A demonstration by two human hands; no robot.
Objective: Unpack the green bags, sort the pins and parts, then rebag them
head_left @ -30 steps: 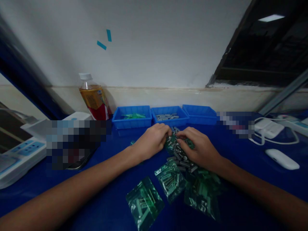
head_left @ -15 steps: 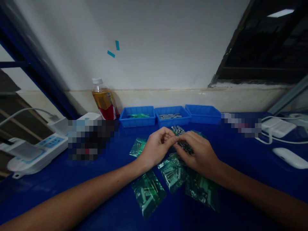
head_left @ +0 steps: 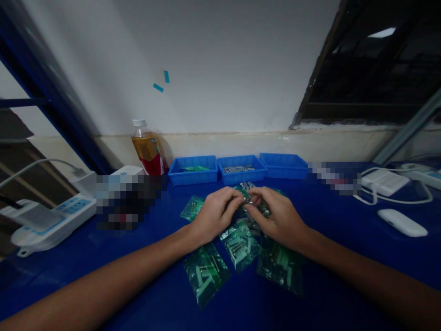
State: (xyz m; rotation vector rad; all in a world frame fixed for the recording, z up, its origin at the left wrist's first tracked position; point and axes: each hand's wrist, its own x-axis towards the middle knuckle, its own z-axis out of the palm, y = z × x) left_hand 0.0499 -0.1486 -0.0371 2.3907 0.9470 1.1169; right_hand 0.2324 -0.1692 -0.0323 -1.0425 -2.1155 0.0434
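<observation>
My left hand and my right hand meet over a pile of small grey metal parts on the blue table. Both hands have their fingers curled and pinched together on parts of that pile. Several green plastic bags of parts lie around them: one bag near the front, one under my wrists, one at the right and one left of my left hand.
Three blue trays stand by the wall: the left tray with green bags, the middle tray with metal parts, the right tray. A drink bottle stands left of them. A white device sits far left, white gadgets and a cable right.
Both hands have drawn closer together over the pile, fingertips now pinching between them. The view has shifted slightly, so the bags and trays sit a little differently in the frame.
</observation>
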